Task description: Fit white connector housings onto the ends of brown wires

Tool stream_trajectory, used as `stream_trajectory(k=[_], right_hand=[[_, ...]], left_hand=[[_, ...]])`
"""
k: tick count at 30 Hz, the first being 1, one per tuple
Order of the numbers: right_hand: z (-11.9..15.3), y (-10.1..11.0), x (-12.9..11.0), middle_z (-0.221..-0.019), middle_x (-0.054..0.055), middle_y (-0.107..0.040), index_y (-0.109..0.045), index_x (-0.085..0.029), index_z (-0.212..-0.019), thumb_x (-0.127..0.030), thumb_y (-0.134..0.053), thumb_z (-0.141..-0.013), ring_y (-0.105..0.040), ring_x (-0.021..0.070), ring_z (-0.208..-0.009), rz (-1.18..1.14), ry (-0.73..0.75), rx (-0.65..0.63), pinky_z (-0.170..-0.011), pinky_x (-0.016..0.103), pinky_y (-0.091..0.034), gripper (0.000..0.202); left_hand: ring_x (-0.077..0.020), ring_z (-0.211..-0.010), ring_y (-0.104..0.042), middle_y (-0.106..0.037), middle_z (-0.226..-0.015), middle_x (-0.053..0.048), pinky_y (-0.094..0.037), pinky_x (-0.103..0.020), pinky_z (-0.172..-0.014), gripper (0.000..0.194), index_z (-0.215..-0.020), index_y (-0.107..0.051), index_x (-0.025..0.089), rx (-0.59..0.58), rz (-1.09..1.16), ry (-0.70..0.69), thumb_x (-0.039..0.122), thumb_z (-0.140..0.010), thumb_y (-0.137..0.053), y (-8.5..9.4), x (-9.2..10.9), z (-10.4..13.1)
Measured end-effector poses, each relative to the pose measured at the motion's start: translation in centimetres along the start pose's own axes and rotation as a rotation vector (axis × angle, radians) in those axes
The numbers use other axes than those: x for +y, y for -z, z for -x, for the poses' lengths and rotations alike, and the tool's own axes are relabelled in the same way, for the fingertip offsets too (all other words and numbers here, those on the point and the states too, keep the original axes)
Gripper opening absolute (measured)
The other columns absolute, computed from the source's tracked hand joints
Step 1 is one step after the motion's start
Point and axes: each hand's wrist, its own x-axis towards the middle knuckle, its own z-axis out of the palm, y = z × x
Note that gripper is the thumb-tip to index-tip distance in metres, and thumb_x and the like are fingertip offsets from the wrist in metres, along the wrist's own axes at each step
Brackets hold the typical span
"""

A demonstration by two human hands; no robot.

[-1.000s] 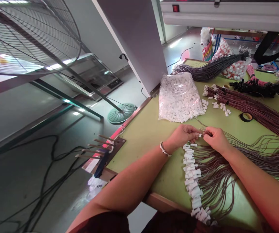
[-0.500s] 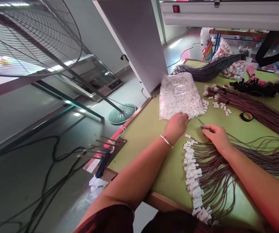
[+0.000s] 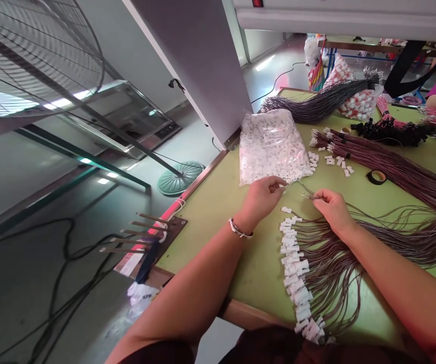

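My left hand [image 3: 262,198] is closed in a pinch just below the lower edge of a clear bag [image 3: 274,144] of small white connectors. A small white connector [image 3: 283,187] shows at its fingertips, partly hidden. To the right, my right hand [image 3: 332,208] pinches thin dark wires [image 3: 307,196] near their bare metal ends, which point left towards the other hand. Below both hands lies a column of white connectors [image 3: 293,263] fitted on dark wires [image 3: 331,253] that fan out to the right. One connector [image 3: 286,210] rests at the top of the column.
Loose connectors [image 3: 330,160] and a roll of black tape [image 3: 377,177] lie right of the bag. Bundles of brown wires [image 3: 384,162] and black wires [image 3: 320,103] spread behind. A pegged board [image 3: 164,237] sits at the table's left edge; a fan [image 3: 39,55] stands beyond.
My left hand has drawn back from the bag's lower edge, a white piece now showing at its fingertips. My right hand keeps its pinch on the wires. The view has shifted slightly.
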Motion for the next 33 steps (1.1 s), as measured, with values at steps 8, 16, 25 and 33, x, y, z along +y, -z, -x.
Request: stream_trajectory(k=[8, 16, 25, 33], right_hand=[[0.0, 0.0, 0.5, -0.049, -0.007, -0.035, -0.051, -0.019, -0.058, -0.024, -0.053, -0.060, -0.028, 0.0083, -0.049, 0.030, 0.039, 0.013, -0.046, 0.023, -0.022, 0.006], [0.1, 0.0, 0.1, -0.048, -0.007, -0.035, -0.047, -0.020, -0.053, -0.023, -0.053, -0.058, -0.027, 0.0085, -0.049, 0.044, 0.029, 0.050, -0.047, 0.024, -0.021, 0.008], [-0.2, 0.2, -0.1, -0.046, -0.006, -0.036, -0.047, -0.019, -0.051, -0.023, -0.052, -0.057, -0.028, 0.0083, -0.048, 0.064, 0.001, -0.008, -0.047, 0.024, -0.020, 0.008], [-0.3, 0.5, 0.4, -0.049, -0.006, -0.040, -0.052, -0.018, -0.058, -0.028, -0.057, -0.064, -0.032, 0.0080, -0.048, -0.009, -0.025, -0.048, -0.046, 0.023, -0.023, 0.012]], left_hand=[[-0.0050, -0.052, -0.059, -0.068, -0.065, -0.003, -0.049, -0.017, -0.055, 0.013, -0.078, -0.061, 0.009, -0.300, 0.861, 0.418, 0.015, -0.074, -0.071, -2.3, 0.1, 0.3], [-0.0052, -0.052, -0.060, -0.068, -0.064, -0.002, -0.050, -0.017, -0.055, 0.014, -0.080, -0.060, 0.009, -0.336, 0.912, 0.410, 0.016, -0.074, -0.072, -2.2, -0.5, 0.3], [-0.0067, -0.053, -0.061, -0.067, -0.060, 0.000, -0.051, -0.018, -0.057, 0.021, -0.079, -0.061, 0.010, -0.326, 0.862, 0.323, 0.018, -0.067, -0.076, -2.6, -0.8, 0.4], [-0.0087, -0.053, -0.062, -0.066, -0.057, -0.001, -0.053, -0.021, -0.057, 0.025, -0.072, -0.059, 0.011, -0.319, 0.747, 0.206, 0.022, -0.063, -0.079, -3.5, -0.4, 0.8]])
